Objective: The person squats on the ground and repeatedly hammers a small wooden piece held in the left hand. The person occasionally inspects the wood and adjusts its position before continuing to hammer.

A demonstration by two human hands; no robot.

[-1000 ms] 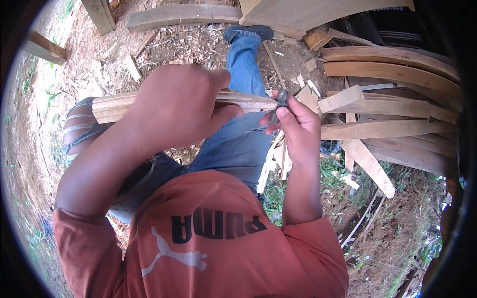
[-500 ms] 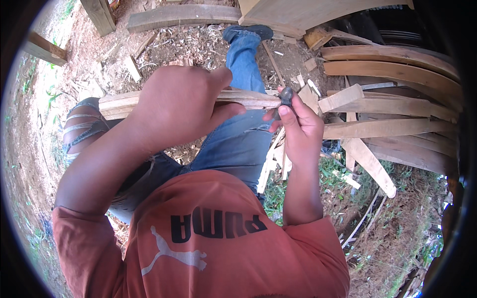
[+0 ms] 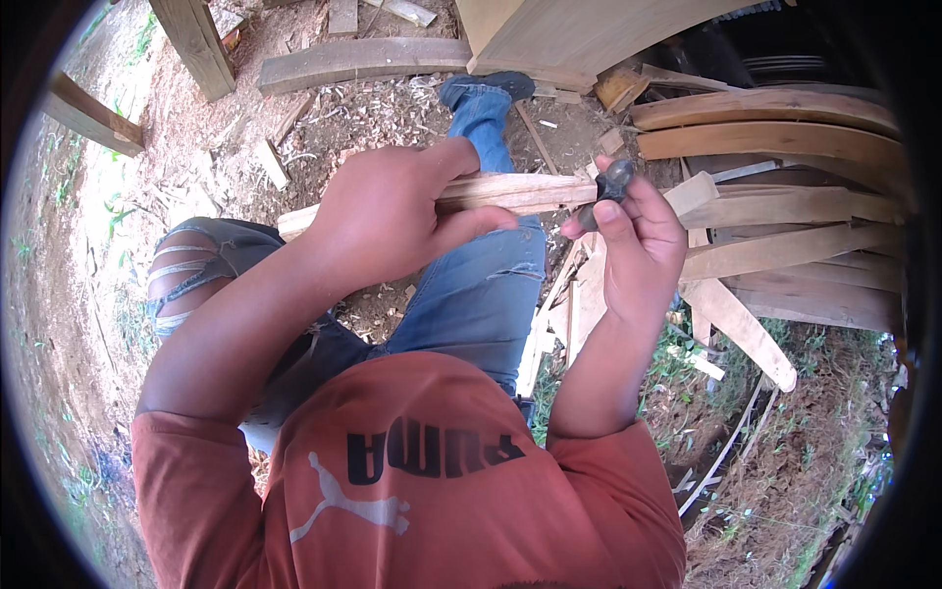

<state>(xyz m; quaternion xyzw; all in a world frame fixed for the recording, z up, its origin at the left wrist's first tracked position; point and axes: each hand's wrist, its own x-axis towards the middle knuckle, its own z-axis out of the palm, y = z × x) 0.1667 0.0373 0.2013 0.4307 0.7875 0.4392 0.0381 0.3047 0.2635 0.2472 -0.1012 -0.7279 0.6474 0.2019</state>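
My left hand is wrapped round a pale, roughly shaped wooden stick, held level across my legs. Its left end shows behind my left wrist. At the stick's right end is a dark metal piece with rounded ends, which looks like a hammer head. My right hand grips this piece between thumb and fingers, with the stick's tip against or inside it. How deep the tip sits cannot be made out.
Curved boards are stacked at the right, with offcuts beside them. A large wooden panel stands at the far side. Posts rise at the far left, near a curved plank. Wood shavings litter the ground.
Both hands have moved right with the stick and the metal piece. The stick's left end has come away from above my left knee. The view has shifted slightly.
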